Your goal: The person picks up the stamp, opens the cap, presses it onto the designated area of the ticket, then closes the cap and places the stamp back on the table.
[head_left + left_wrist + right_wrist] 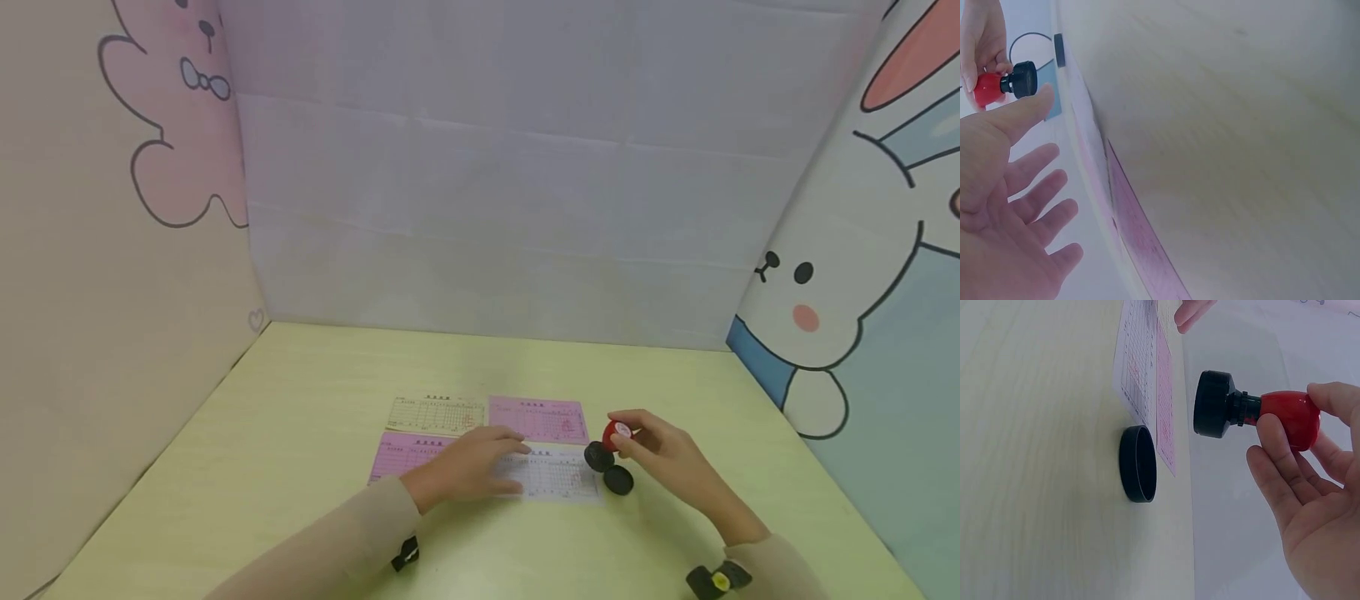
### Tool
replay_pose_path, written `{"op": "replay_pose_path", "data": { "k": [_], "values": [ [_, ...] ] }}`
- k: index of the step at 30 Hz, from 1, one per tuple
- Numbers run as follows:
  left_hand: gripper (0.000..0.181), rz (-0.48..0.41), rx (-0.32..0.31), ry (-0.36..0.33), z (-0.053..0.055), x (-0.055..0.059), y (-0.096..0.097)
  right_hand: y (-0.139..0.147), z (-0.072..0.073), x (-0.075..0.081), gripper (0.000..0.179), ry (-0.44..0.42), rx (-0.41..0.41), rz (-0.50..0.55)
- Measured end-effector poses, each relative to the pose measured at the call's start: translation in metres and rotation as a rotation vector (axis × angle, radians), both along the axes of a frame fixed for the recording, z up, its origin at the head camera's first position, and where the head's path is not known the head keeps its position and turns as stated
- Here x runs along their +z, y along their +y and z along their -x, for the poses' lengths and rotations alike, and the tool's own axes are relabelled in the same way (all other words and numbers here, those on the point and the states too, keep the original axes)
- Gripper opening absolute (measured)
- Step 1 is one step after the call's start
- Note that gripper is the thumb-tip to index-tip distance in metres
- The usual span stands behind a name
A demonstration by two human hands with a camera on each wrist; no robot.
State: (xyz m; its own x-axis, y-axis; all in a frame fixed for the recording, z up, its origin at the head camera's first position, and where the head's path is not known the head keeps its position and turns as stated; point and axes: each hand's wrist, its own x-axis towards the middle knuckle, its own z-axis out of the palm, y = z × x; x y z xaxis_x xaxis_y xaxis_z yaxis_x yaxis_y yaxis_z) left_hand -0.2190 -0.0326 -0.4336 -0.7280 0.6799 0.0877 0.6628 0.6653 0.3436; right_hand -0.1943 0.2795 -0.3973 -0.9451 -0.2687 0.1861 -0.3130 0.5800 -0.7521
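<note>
My right hand (pixel 671 457) grips a round stamp (pixel 1291 419) by its red handle, its black base facing the table. In the head view, that base overlaps the right edge of a white printed slip (pixel 551 477). Just below it lies a round black cap (pixel 1137 464), hollow side up, near the slip's corner. The left hand (pixel 474 467) is over the white slip's left part with fingers loosely extended and nothing in them. Its palm and spread fingers show in the left wrist view.
Beside the white slip lie a pink slip (pixel 408 454) on the left, another pink slip (pixel 536 417) behind, and a yellow slip (pixel 435 414) at back left. Red marks show on several. A pale wall (pixel 480 208) rises behind the light table (pixel 300 433); printed cartoon panels flank it.
</note>
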Motion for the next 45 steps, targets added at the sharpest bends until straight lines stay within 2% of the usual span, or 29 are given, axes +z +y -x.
{"op": "replay_pose_path", "data": {
  "k": [10, 14, 20, 34, 40, 45],
  "values": [
    [0.055, -0.023, -0.043, 0.035, 0.005, 0.004, 0.03, 0.017, -0.003, 0.005, 0.039, 0.007, -0.072, -0.072],
    [0.055, -0.035, -0.04, 0.005, 0.005, 0.005, 0.042, 0.024, -0.003, 0.007, 0.042, 0.0, -0.1, -0.087],
    [0.054, -0.06, -0.043, -0.029, 0.007, 0.007, 0.058, 0.034, -0.004, 0.011, 0.039, 0.028, -0.096, -0.082],
    [0.054, -0.032, -0.029, -0.024, 0.011, 0.001, 0.102, 0.062, -0.01, 0.014, 0.045, 0.011, -0.169, -0.103],
    [0.056, 0.011, -0.012, -0.001, 0.011, -0.004, 0.122, 0.069, -0.012, 0.016, 0.045, 0.017, -0.197, -0.097],
    [0.057, 0.052, 0.008, -0.023, 0.009, -0.006, 0.135, 0.07, -0.014, 0.014, 0.044, 0.021, -0.207, -0.085]
  ]
}}
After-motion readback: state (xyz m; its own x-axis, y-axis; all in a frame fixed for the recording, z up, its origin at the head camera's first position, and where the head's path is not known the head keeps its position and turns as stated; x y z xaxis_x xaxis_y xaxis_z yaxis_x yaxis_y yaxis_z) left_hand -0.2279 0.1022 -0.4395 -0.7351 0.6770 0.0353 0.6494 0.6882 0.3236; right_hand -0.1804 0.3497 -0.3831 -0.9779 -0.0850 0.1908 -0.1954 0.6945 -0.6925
